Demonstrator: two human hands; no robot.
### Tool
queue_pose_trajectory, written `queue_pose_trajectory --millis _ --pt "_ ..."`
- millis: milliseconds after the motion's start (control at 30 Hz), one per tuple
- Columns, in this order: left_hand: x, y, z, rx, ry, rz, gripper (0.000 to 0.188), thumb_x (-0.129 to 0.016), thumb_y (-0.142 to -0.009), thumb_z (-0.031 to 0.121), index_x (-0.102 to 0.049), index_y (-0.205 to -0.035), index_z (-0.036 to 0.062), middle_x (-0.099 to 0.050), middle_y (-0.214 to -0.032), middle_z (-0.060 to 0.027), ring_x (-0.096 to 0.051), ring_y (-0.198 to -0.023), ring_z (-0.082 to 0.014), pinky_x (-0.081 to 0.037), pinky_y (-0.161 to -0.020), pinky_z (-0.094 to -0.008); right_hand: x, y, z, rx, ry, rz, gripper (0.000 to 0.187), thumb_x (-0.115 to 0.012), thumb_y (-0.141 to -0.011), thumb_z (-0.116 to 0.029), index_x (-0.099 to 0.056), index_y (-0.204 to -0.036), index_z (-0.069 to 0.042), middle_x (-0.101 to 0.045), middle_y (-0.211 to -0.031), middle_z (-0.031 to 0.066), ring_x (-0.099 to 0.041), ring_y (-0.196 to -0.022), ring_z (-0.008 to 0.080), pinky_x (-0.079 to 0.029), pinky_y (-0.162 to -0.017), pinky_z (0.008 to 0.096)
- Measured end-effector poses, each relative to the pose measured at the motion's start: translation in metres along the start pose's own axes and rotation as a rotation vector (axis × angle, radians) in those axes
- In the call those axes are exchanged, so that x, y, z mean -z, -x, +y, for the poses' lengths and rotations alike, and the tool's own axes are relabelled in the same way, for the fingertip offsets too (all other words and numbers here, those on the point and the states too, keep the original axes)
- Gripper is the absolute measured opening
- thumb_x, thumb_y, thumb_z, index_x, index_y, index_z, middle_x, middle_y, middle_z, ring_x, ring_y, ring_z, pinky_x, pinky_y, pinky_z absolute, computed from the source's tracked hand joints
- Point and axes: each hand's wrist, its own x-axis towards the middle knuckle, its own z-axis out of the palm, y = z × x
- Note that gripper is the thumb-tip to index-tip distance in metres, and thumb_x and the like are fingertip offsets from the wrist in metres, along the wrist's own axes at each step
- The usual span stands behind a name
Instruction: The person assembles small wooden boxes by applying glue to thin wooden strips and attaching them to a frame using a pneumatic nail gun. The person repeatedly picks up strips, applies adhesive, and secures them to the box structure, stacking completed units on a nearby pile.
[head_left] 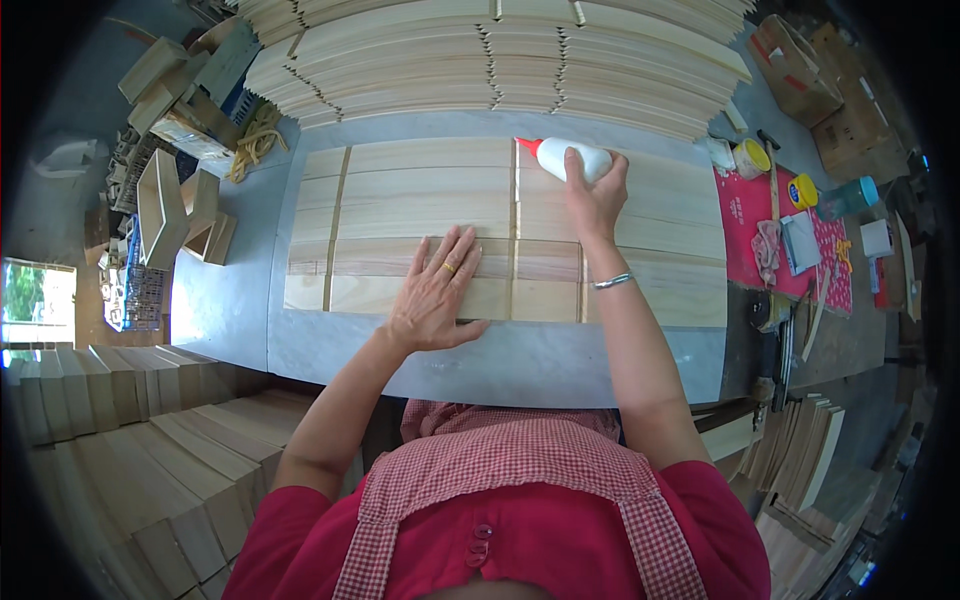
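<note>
The right hand point(592, 195) is squeezing a white glue bottle point(570, 158) (light, soft-walled, best gripped mid-body) near the tabletop's point(400, 350) far edge; the left hand point(437, 290) is pressing flat, fingers spread, on stiff wooden boards point(420, 190).

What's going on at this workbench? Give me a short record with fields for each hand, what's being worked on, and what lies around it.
left hand: left hand lies flat, fingers spread, on the wooden panels
right hand: right hand grips a white glue bottle, its red nozzle pointing left at a seam between boards
work surface: grey table, panels laid side by side with thin strips between them
behind the panels: stack of wooden slats
right side: red mat with a yellow-lidded jar
lower left: piled boards
</note>
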Motion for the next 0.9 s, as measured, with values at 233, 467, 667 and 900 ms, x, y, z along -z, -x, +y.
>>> queue_pose_trajectory --millis 233,467,667,900 --pt "-0.006 -0.001 -0.001 -0.006 -0.041 0.035 0.099 -0.065 -0.079 0.057 -0.035 -0.152 -0.0038 -0.022 -0.166 -0.0188 -0.017 -0.155 -0.0344 -0.014 -0.124 -0.0566 0.03 0.045 -0.003 0.099 0.056 -0.035 0.051 -0.078 -0.085 -0.027 -0.052 -0.117 0.002 -0.067 -0.101 0.0233 -0.069 -0.089 0.0354 -0.055 -0.08 0.0443" --pt "-0.012 0.001 -0.002 -0.021 -0.049 0.087 0.099 -0.067 -0.078 0.053 -0.035 -0.152 -0.0028 -0.025 -0.165 -0.0175 -0.018 -0.155 -0.0349 -0.015 -0.124 -0.0566 0.093 0.133 -0.017 0.078 0.041 -0.076 0.047 -0.079 -0.085 -0.022 -0.053 -0.117 0.001 -0.067 -0.099 0.02 -0.069 -0.088 0.0314 -0.056 -0.079 0.0403" --pt "-0.019 0.003 -0.004 -0.025 -0.082 0.092 0.098 -0.064 -0.081 0.057 -0.034 -0.154 -0.0011 -0.024 -0.166 -0.0156 -0.017 -0.156 -0.0326 -0.015 -0.124 -0.0554 0.134 0.184 -0.023 0.058 0.027 -0.158 0.047 -0.079 -0.085 -0.02 -0.053 -0.118 0.002 -0.067 -0.103 0.0195 -0.068 -0.088 0.0291 -0.055 -0.079 0.0395" --pt "-0.017 0.008 -0.011 -0.005 -0.073 0.074 0.101 -0.068 -0.076 0.058 -0.037 -0.152 -0.0011 -0.026 -0.165 -0.018 -0.017 -0.155 -0.034 -0.014 -0.125 -0.0549 0.151 0.172 -0.046 -0.285 -0.157 -0.346 0.045 -0.076 -0.09 -0.026 -0.052 -0.119 -0.001 -0.062 -0.098 0.0109 -0.063 -0.077 0.0175 -0.052 -0.059 0.0287"
